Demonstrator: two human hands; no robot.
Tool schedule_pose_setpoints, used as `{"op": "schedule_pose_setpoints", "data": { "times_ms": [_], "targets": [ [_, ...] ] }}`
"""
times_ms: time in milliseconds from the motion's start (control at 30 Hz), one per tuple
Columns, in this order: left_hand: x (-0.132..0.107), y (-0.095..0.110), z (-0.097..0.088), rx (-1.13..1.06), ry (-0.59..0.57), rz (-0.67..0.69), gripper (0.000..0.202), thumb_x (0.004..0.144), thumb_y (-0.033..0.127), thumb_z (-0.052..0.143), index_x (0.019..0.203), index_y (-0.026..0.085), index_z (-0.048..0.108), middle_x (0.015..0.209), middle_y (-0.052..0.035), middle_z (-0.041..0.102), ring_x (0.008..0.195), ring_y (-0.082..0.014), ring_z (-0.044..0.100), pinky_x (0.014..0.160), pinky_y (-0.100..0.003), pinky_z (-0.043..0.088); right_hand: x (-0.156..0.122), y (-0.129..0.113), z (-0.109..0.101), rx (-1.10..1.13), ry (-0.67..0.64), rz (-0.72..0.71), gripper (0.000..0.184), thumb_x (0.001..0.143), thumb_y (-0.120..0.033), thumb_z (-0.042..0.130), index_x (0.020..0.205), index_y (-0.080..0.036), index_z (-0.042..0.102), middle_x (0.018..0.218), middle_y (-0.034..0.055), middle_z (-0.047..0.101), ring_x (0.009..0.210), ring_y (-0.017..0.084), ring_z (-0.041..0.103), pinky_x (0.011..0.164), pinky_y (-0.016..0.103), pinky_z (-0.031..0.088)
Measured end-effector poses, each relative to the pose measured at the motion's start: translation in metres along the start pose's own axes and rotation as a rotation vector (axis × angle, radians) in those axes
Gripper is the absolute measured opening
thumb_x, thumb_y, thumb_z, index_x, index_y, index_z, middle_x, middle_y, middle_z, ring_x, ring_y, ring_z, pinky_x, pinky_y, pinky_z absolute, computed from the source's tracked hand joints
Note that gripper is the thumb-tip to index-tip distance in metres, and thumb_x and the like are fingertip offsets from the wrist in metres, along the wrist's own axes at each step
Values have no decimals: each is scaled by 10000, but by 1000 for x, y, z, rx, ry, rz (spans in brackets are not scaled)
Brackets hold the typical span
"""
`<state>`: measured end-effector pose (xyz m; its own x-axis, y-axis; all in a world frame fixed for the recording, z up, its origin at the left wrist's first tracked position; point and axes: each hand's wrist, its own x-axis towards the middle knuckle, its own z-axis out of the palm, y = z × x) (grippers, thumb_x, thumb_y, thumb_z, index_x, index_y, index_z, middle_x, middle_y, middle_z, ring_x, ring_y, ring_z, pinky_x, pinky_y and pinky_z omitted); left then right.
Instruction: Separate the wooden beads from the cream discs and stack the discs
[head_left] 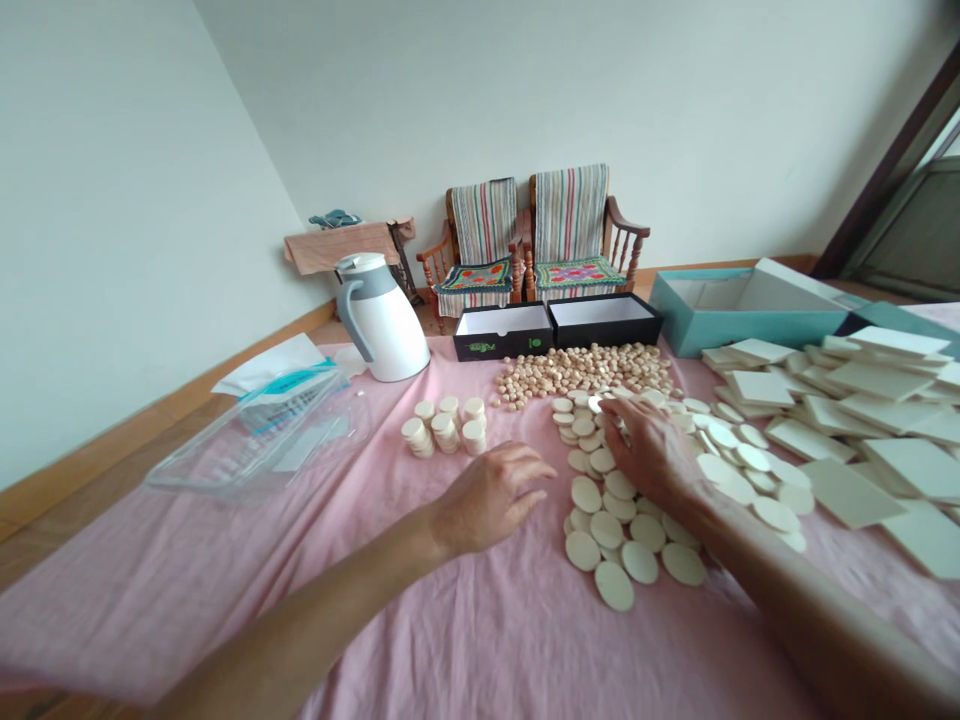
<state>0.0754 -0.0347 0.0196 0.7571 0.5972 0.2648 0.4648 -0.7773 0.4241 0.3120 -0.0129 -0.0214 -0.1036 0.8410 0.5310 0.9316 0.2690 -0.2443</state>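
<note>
My left hand hovers over the pink cloth with thumb and fingers apart and nothing in them. Behind it stand several short stacks of pale round wooden discs. My right hand reaches across a spread of loose round discs. Its fingertips are closed at the edge of one pale round disc, by the back of the spread. Part of the spread is hidden under this hand and forearm. Just beyond lies a heap of small light-brown wooden pieces.
Square pale boards lie piled at the right, before a teal box. Two black box trays stand at the back. A white and grey jug and a clear plastic container are at the left, on the pink cloth.
</note>
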Motion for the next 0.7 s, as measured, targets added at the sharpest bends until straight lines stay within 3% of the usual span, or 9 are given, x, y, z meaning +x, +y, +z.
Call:
{"op": "schedule_pose_setpoints", "data": {
  "times_ms": [133, 400, 567, 700],
  "targets": [
    [17, 13, 18, 11, -68, 47, 256, 836, 229, 574, 1082, 161, 598, 1011, -80, 630, 987, -204, 562, 891, -333, 453, 0, 1, 1, 1, -5, 2, 240, 841, -204, 416, 988, -189, 605, 901, 74, 669, 877, 204, 583, 761, 305, 405],
    [26, 10, 34, -10, -22, -49, 172, 747, 216, 632, 909, 159, 619, 875, -53, 596, 841, -184, 574, 732, -276, 481, -1, 0, 0, -5, -20, -4, 232, 860, -227, 406, 992, -185, 593, 922, 79, 666, 897, 207, 584, 779, 313, 412],
    [15, 1, 7, 66, 106, -110, 224, 741, 179, 602, 964, 174, 614, 946, -57, 605, 929, -197, 564, 815, -310, 471, -1, 1, 2, -10, -15, -11, 249, 867, -233, 397, 1005, -184, 598, 912, 83, 668, 891, 210, 582, 772, 319, 414],
    [1, -26, -24, 184, 269, -226, 288, 702, 115, 593, 977, 193, 629, 984, -45, 604, 949, -194, 562, 854, -329, 453, -1, 1, 2, -1, -16, -8, 254, 864, -234, 402, 1013, -181, 601, 904, 84, 668, 890, 213, 579, 770, 322, 415]
  ]
}}
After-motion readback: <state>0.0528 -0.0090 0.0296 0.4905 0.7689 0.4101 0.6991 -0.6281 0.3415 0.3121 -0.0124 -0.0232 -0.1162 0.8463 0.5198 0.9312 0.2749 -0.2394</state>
